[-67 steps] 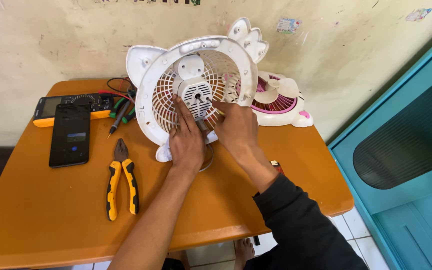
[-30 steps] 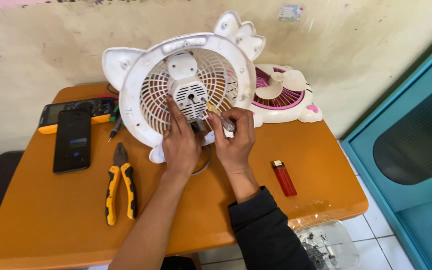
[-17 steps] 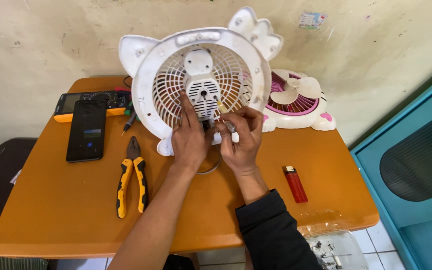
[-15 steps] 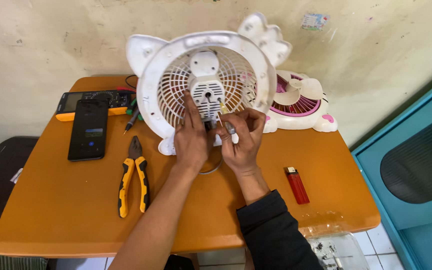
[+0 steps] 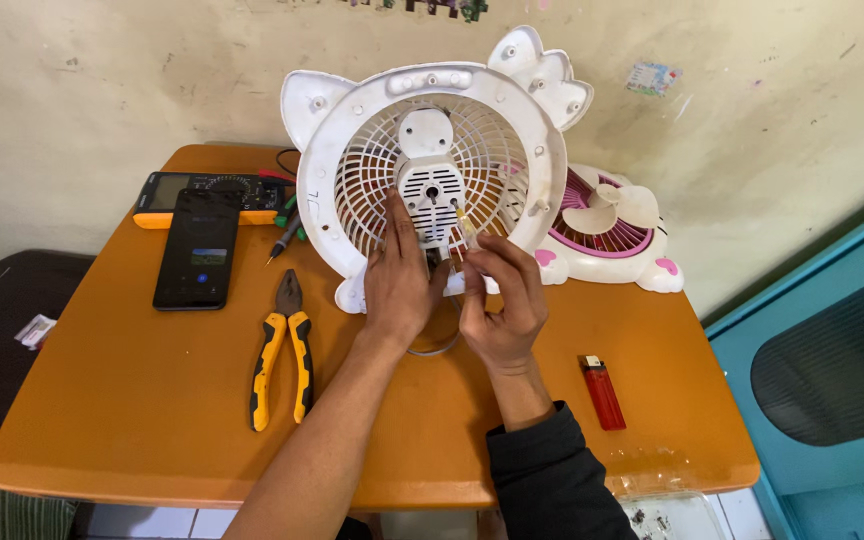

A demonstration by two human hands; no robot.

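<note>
The right hand (image 5: 500, 300) pinched a small part and the left hand (image 5: 399, 285) pressed flat on the white fan grille (image 5: 432, 170), upright mid-counter (image 5: 132, 400), which, I judged, might tip onto the pink fan (image 5: 602, 225) behind.

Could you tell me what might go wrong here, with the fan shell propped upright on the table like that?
The white fan shell stands on edge, steadied mainly by the left hand; if that hand lets go, it may tip over. The right hand works with fingertips close against the grille near the motor housing, so a slip could pinch a finger or bend thin wires. The red lighter lies near the table edge, where the sleeve might knock it off.
</note>
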